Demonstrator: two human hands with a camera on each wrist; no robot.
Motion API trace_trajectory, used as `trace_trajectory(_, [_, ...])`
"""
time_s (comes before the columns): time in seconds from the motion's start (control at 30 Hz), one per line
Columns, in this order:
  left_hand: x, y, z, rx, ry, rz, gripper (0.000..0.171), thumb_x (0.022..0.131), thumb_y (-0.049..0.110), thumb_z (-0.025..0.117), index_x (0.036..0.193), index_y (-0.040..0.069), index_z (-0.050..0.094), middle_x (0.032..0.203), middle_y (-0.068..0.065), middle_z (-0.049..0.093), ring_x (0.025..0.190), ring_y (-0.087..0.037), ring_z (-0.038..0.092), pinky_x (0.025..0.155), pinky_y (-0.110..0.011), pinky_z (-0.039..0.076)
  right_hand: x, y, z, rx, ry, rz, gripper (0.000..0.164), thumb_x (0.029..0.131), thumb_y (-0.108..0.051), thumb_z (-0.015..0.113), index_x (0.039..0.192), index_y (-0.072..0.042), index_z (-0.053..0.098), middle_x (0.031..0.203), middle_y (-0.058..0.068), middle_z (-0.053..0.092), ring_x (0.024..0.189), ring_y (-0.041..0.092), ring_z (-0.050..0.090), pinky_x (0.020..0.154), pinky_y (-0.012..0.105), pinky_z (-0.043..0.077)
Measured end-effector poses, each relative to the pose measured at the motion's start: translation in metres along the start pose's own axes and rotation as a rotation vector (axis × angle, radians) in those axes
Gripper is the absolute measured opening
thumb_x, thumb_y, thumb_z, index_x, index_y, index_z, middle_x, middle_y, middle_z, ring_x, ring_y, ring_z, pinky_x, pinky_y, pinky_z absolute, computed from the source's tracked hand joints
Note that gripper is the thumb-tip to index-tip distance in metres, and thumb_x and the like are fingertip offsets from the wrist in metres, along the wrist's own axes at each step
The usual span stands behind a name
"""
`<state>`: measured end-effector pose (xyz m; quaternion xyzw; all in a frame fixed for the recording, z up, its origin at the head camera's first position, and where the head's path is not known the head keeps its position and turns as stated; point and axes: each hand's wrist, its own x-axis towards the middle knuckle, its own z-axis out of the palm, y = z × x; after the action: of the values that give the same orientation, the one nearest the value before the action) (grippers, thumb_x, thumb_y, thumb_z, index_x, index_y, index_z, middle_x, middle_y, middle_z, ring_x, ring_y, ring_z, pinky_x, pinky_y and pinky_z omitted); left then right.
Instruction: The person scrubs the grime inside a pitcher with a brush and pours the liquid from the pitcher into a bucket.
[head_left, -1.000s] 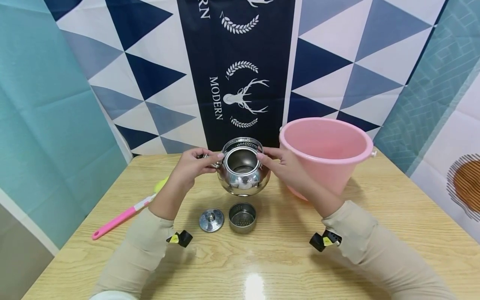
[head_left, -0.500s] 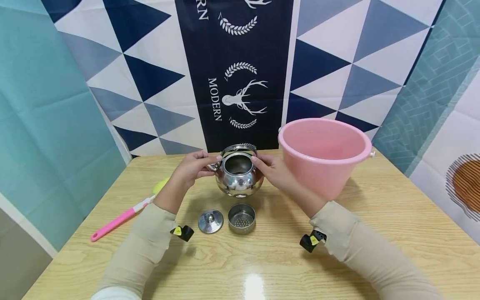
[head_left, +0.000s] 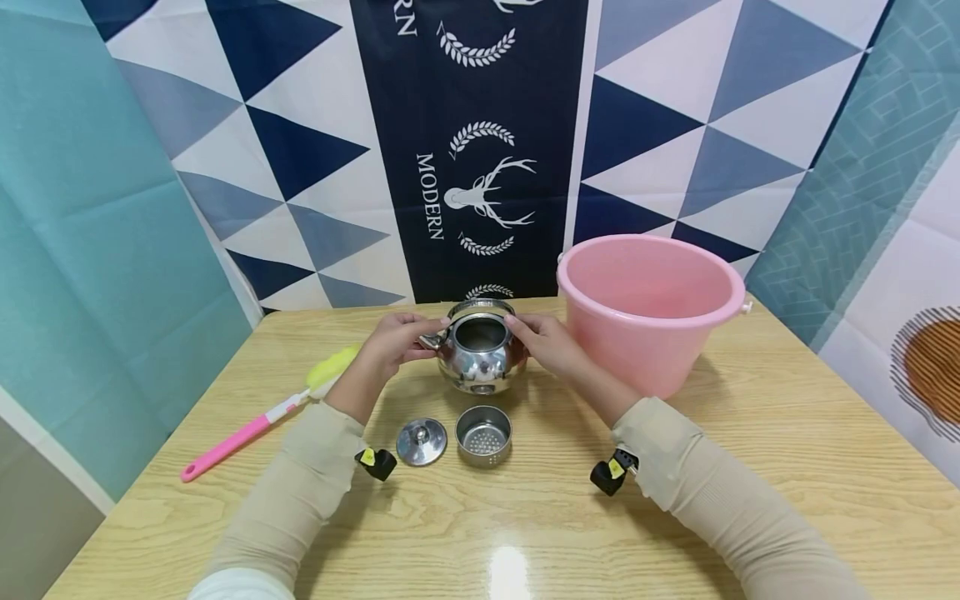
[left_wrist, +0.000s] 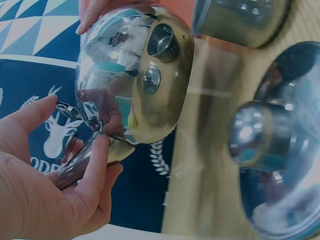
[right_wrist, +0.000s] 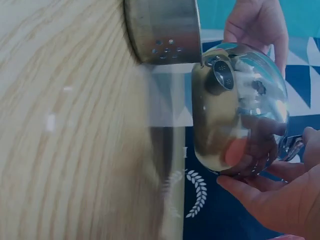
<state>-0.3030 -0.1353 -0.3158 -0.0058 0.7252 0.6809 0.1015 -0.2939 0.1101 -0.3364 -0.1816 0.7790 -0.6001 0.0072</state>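
Observation:
A shiny round steel teapot (head_left: 482, 367), its mouth uncovered and its hoop handle standing upright behind the mouth, is held between both hands near the table's back edge. My left hand (head_left: 393, 343) grips the spout (left_wrist: 82, 162), fingers curled round it and thumb up by the handle's foot. On the opposite side, my right hand (head_left: 553, 343) holds the body, thumb close to the rim and fingers underneath in the right wrist view. Closer to me lie the knobbed steel lid (head_left: 422, 442) and, beside it, a round perforated strainer (head_left: 483, 457).
A large pink bucket (head_left: 645, 358) stands just right of the teapot, close to my right forearm. To the left lies a brush with a pink handle (head_left: 228, 448) and a yellow-green head (head_left: 330, 367). A patterned cloth (head_left: 480, 200) hangs behind the wooden table (head_left: 450, 533).
Both hands have lowered the teapot toward the table, and it looks smaller in the head view. The lid, strainer, brush and bucket have stayed put.

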Motion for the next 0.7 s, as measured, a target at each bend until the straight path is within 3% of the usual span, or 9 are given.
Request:
trace_trajectory(0.27, [0.006, -0.015, 0.004, -0.026, 0.005, -0.041, 0.022, 0.087, 0.018, 0.074, 0.091, 0.001, 0.060, 0.097, -0.008, 0.060, 0.068, -0.016, 0.066, 0.074, -0.029, 0.056, 0.001, 0.009, 0.000, -0.099, -0.036, 0.058, 0.040, 0.106, -0.020, 0.040, 0.119, 0.015, 0.057, 0.077, 0.011, 0.063, 0.066, 0.014, 0.057, 0.064, 0.032, 0.052])
trace_trajectory(0.47, [0.008, -0.020, 0.007, -0.013, 0.011, -0.050, 0.023, 0.086, 0.016, 0.075, 0.096, -0.001, 0.062, 0.100, -0.009, 0.061, 0.072, -0.014, 0.068, 0.075, -0.029, 0.056, 0.002, 0.018, 0.000, -0.101, -0.080, 0.064, 0.041, 0.107, -0.019, 0.036, 0.117, 0.016, 0.056, 0.078, 0.015, 0.064, 0.066, 0.017, 0.060, 0.070, 0.047, 0.054])
trace_trajectory(0.57, [0.009, -0.022, 0.007, -0.013, 0.012, -0.063, 0.025, 0.086, 0.017, 0.075, 0.097, -0.002, 0.062, 0.096, -0.008, 0.062, 0.070, -0.015, 0.067, 0.076, -0.030, 0.056, 0.001, 0.020, 0.000, -0.130, -0.081, 0.066, 0.042, 0.107, -0.020, 0.036, 0.118, 0.015, 0.057, 0.079, 0.015, 0.065, 0.067, 0.018, 0.060, 0.075, 0.053, 0.052])
trace_trajectory(0.7, [0.010, -0.022, 0.007, -0.005, 0.013, -0.084, 0.029, 0.086, 0.021, 0.076, 0.101, 0.000, 0.063, 0.083, -0.006, 0.066, 0.066, -0.017, 0.068, 0.079, -0.034, 0.056, 0.002, 0.018, 0.000, -0.203, -0.064, 0.062, 0.043, 0.107, -0.023, 0.036, 0.121, 0.011, 0.058, 0.082, 0.015, 0.065, 0.070, 0.019, 0.060, 0.076, 0.049, 0.052])
